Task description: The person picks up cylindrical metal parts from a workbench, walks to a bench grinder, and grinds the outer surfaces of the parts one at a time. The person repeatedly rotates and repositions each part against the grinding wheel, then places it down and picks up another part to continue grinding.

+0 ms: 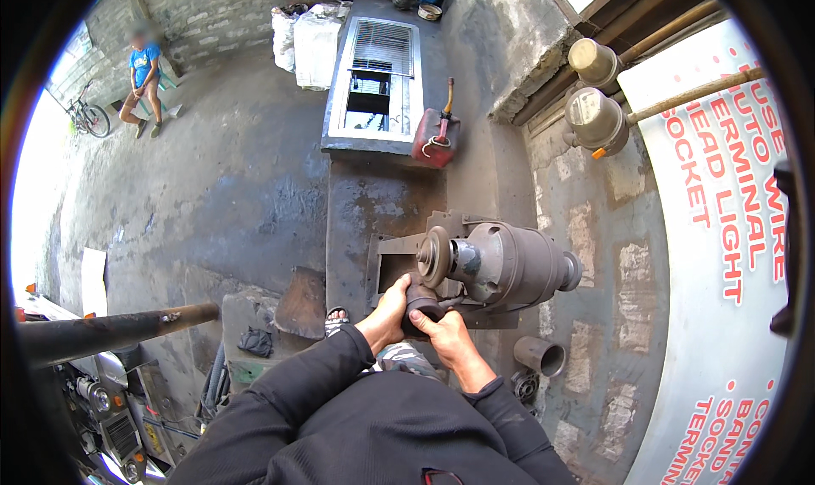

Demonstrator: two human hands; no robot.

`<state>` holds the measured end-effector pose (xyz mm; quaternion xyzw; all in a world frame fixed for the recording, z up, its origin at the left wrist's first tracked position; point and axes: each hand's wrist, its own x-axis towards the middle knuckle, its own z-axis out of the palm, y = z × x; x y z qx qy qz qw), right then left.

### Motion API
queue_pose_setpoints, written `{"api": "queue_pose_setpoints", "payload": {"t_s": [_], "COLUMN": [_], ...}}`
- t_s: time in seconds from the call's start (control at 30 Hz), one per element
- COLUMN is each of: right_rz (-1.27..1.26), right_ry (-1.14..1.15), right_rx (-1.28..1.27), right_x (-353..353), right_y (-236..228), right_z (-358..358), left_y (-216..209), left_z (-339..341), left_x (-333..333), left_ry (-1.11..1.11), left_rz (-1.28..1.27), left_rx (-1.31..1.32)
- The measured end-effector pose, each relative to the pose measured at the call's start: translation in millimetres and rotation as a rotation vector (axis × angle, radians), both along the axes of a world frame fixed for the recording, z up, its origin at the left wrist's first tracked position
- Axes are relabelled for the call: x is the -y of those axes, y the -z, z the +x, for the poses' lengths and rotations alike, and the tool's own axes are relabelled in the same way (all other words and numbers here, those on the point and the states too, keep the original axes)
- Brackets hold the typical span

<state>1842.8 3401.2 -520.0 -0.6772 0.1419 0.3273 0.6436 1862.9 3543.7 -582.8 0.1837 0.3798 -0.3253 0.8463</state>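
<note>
Both hands are wrapped around a dark, round metal part [422, 300] shaped like a short cylinder. My left hand [387, 313] grips its left side, thumb pointing up along it. My right hand [456, 342] holds the near right end, thumb over the rim. Just beyond the part is the grinding wheel [436, 257] of a bench grinder; the part's far end is up against or very close to it, and I cannot tell whether they touch. The grinder's grey motor [524, 265] extends to the right on a dusty metal stand [399, 246].
A short metal tube [538, 356] lies right of my right arm. Beyond the grinder stand a red jerrycan [435, 139] and a white-framed window panel [335, 128]. A thick pipe [127, 332] juts in from the left. A person [145, 65] sits far left. Meters [596, 118] hang on the right wall.
</note>
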Motion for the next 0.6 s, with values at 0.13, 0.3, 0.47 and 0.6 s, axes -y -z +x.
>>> {"api": "queue_pose_setpoints", "payload": {"t_s": [0.13,0.3,0.47,0.6], "right_rz": [-0.004,-0.052,-0.044,-0.08], "right_ry": [-0.001,-0.022,-0.083,0.019], "right_rx": [0.028,0.08,0.098,0.115], "right_x": [1.3,2.0,1.3,5.7], "right_y": [-7.4,-20.3,-19.7,-23.5], "right_z": [-4.6,-13.5,-16.2,-22.6], "left_y": [-15.1,-32.0,-37.9,-36.1], "left_z": [-3.6,-12.3,-18.0,-17.8], "left_x": [-0.4,3.0,-5.1,7.5], "left_ry": [-0.009,-0.027,-0.056,0.019], "left_rz": [0.012,-0.037,-0.086,0.018], "left_rx": [0.015,-0.008,-0.026,0.034]}}
